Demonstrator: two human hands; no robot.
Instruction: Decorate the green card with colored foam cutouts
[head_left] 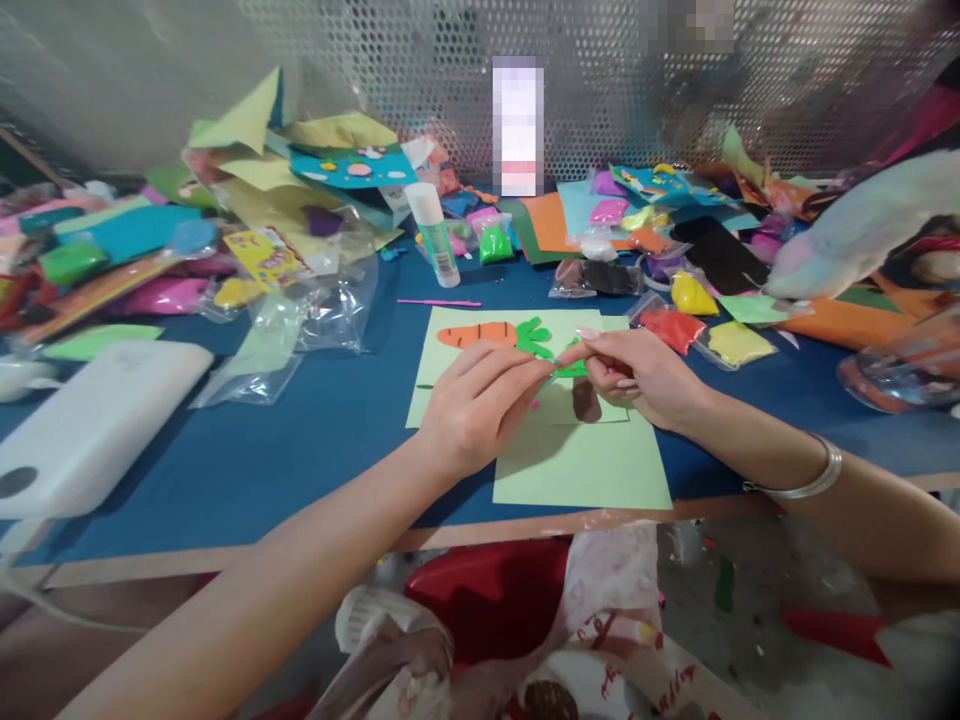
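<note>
Over green paper (pixel 581 465), hands pinching green clay (pixel 571 368)

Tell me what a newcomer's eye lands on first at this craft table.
First, the two hands meeting at the centre: the left hand and right hand pinch a small green piece between their fingertips over a light green paper sheet. Just behind them lies an orange carrot shape with green leaves. Around that, bags of coloured clay to the right and a glue stick standing behind.
</note>
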